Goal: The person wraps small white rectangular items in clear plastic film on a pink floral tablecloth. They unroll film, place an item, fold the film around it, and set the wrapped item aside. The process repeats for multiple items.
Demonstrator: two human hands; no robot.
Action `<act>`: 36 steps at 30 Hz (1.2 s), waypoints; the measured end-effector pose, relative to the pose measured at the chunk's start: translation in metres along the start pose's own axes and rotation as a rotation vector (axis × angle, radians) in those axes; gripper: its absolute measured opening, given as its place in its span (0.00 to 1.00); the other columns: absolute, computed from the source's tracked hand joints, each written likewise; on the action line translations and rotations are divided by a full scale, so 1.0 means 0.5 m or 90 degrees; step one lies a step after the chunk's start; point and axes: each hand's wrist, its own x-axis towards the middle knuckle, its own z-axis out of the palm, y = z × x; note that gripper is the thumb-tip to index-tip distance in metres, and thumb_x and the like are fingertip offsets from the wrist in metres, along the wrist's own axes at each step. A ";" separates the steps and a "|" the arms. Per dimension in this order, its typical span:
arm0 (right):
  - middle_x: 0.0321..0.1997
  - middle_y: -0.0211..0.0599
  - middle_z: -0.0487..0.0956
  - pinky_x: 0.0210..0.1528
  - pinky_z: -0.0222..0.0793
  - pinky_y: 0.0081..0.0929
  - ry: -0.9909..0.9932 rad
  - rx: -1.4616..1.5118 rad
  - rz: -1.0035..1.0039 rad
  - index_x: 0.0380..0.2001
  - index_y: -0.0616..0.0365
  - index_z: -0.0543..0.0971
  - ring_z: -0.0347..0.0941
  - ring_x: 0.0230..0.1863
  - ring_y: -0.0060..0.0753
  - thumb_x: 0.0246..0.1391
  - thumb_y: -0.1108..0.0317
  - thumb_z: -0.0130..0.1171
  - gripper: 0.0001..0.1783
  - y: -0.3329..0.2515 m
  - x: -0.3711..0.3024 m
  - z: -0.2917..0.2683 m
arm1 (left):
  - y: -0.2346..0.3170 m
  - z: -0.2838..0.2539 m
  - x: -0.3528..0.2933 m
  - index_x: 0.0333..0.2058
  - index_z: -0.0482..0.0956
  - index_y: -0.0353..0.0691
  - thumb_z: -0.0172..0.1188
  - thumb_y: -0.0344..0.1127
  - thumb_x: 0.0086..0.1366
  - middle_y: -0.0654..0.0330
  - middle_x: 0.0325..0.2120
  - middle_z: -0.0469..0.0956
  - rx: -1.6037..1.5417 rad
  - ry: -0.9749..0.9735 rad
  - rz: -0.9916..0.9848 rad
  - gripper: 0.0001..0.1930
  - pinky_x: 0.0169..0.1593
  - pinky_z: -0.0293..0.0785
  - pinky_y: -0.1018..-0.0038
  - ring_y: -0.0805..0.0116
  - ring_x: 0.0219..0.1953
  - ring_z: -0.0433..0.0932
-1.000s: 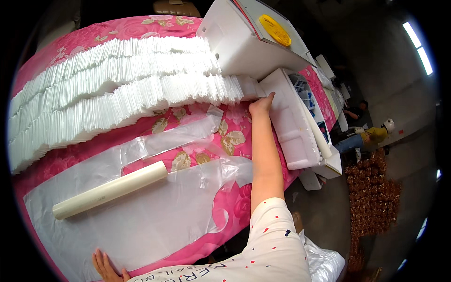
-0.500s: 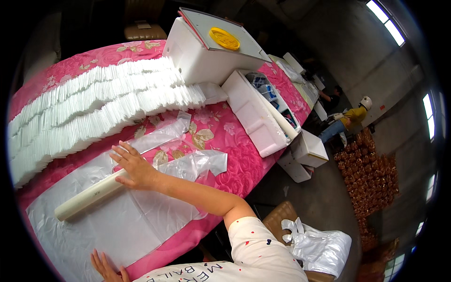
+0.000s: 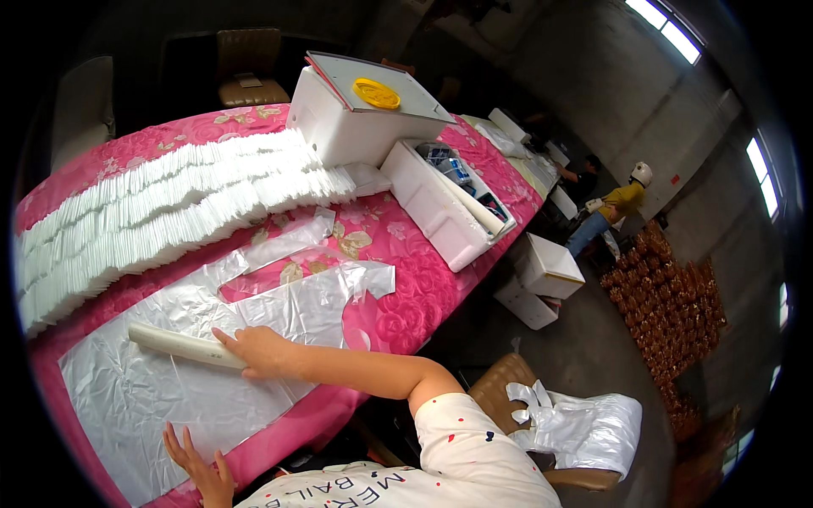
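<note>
While my right hand (image 3: 267,352) clasps the right end of the white tube (image 3: 179,343) atop the plastic bag (image 3: 118,398), left hand (image 3: 203,472) splayed empty, near left, I reckon uneven pressure could ruck the plastic.

Free tablecloth (image 3: 406,317) right of plastic bag (image 3: 203,402), foam box (image 3: 428,205) beyond

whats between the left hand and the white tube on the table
Just a stretch of the translucent plastic bag, spread over the pink tablecloth, lies between the left hand and the white tube, as the head view shows.
</note>
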 end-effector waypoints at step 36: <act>0.20 0.51 0.75 0.30 0.70 0.40 0.046 0.175 0.123 0.64 0.64 0.46 0.75 0.24 0.50 0.48 0.48 0.52 0.48 -0.141 -0.166 0.088 | 0.075 -0.005 0.070 0.57 0.55 0.32 0.60 0.39 0.53 0.43 0.62 0.45 -0.028 -0.098 0.123 0.36 0.64 0.46 0.57 0.42 0.63 0.46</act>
